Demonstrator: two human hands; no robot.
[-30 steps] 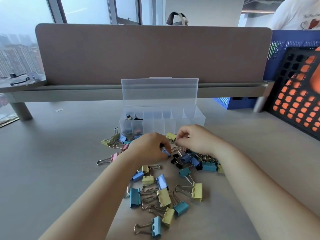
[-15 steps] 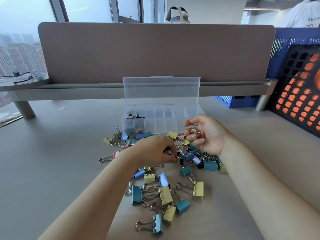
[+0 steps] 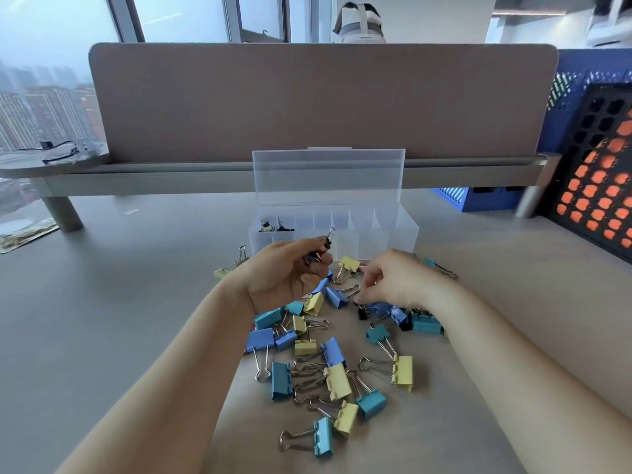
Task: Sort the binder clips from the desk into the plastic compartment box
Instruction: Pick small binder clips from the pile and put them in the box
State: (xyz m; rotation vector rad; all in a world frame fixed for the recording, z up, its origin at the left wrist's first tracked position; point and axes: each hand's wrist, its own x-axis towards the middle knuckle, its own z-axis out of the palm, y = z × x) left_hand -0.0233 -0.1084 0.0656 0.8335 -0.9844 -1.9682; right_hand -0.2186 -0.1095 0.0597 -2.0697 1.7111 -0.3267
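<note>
Nearest me, a loose heap of blue, teal and yellow metal binder clips (image 3: 403, 369) is lying on the grey desk (image 3: 119, 319). Beyond it my hands are working apart. My right hand (image 3: 396, 283) is reaching fingers-down into the heap; I cannot tell whether it is gripping anything. My left hand (image 3: 287, 271), palm up, is pinching small black binder clips (image 3: 323, 246) just short of the clear plastic compartment box (image 3: 386, 237), whose lid is standing open, with a few dark clips (image 3: 275, 226) sitting in its far-left cells.

Risks: tangled wire handles could drag neighbouring clips along, and a loose pinch could drop clips into the wrong cell.
</note>
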